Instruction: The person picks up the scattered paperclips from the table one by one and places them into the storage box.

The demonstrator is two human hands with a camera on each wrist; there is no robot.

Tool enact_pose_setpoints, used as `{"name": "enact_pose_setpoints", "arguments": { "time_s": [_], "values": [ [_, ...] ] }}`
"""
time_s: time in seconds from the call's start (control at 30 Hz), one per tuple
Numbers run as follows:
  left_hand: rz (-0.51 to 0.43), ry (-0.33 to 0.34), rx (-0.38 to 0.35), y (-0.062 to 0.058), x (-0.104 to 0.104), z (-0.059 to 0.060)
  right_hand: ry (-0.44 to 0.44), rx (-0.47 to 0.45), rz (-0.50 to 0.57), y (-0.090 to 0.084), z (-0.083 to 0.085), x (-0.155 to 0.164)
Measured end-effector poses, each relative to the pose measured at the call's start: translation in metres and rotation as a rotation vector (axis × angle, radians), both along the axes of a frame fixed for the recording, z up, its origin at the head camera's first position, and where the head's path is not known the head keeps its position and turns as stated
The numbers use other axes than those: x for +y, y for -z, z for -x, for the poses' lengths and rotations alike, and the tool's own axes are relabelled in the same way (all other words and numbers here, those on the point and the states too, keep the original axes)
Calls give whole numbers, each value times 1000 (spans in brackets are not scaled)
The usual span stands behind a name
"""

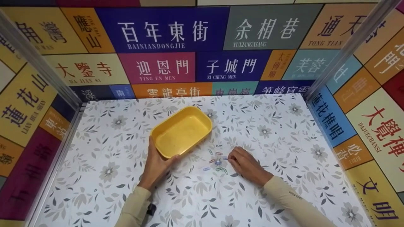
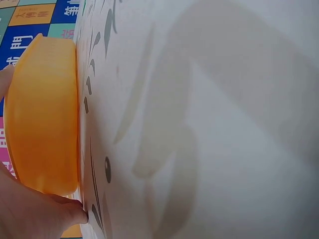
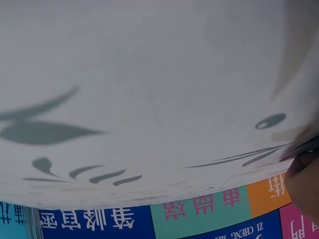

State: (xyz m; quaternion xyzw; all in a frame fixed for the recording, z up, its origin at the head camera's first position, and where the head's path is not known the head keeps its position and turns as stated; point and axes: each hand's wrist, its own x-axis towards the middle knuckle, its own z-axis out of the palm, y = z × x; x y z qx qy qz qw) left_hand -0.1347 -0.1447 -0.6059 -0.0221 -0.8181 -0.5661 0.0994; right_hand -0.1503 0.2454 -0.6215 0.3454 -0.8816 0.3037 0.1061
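Note:
A yellow plastic box [image 1: 181, 132], rectangular with rounded corners and nothing inside, stands on the flower-patterned table. My left hand [image 1: 157, 165] holds its near left corner, thumb along the near side and fingers on the left end. In the left wrist view the box [image 2: 45, 119] shows its outer wall, with part of the hand [image 2: 37, 211] against it. To the right, the curled fingers of my right hand [image 1: 244, 162] pinch a blue paper clip [image 1: 225, 158]. Only a bit of that hand [image 3: 306, 186] shows in the right wrist view.
Several small paper clips, among them a red one [image 1: 211, 161], a light blue one [image 1: 206, 169] and a green one [image 1: 225, 171], lie loosely between box and right hand. Walls with coloured Chinese sign panels [image 1: 157, 67] enclose the table [image 1: 126, 189] at the back and both sides.

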Motion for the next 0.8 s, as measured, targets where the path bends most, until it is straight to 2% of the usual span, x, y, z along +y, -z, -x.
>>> {"name": "enact_pose_setpoints", "arguments": {
  "time_s": [0.2, 0.37, 0.8],
  "values": [
    [-24, 6, 13, 1, -1, 1, 20, -86, 39, -7, -5, 1],
    [-31, -2, -3, 0, -2, 1, 25, -117, 67, -16, -4, -3],
    [15, 5, -30, -1, -1, -1, -24, -90, 104, -39, 3, -13]
  ]
}}
